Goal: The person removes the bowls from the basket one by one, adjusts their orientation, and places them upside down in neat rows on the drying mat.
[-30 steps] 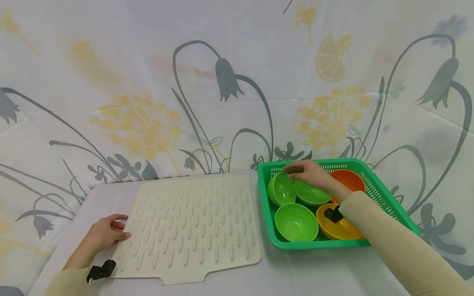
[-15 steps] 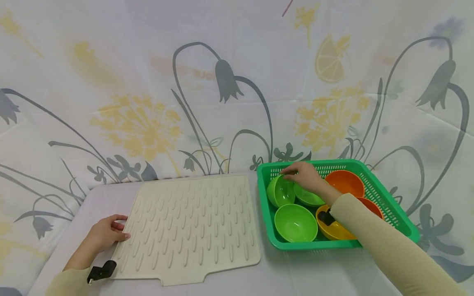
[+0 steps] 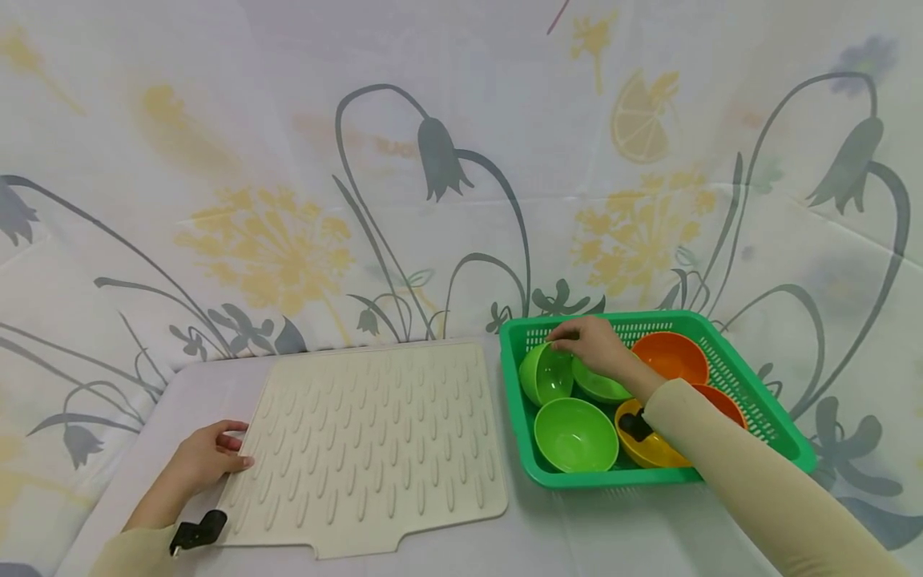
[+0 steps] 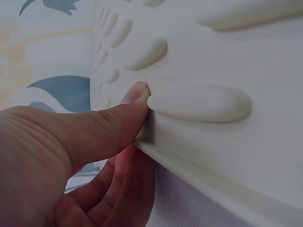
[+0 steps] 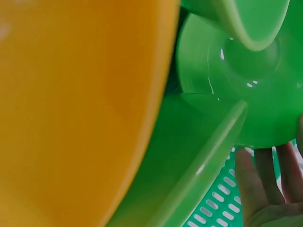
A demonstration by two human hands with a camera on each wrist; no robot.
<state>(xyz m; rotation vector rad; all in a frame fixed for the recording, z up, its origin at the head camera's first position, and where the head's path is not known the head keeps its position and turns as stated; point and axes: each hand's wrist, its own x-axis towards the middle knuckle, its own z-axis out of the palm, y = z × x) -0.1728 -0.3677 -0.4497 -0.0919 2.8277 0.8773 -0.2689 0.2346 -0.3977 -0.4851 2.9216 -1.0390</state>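
Green bowls (image 3: 551, 378) — three — share basket (image 3: 613, 479) with yellow bowl (image 3: 649, 450), two orange bowls (image 3: 671, 357).

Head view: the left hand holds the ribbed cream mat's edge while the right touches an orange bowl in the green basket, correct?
Not orange: the head and right wrist views show the right hand touching a tilted green bowl in the basket.

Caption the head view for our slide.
Left hand pinching the ridged mat by its edge, right hand gripping a tilted green bowl in the basket.
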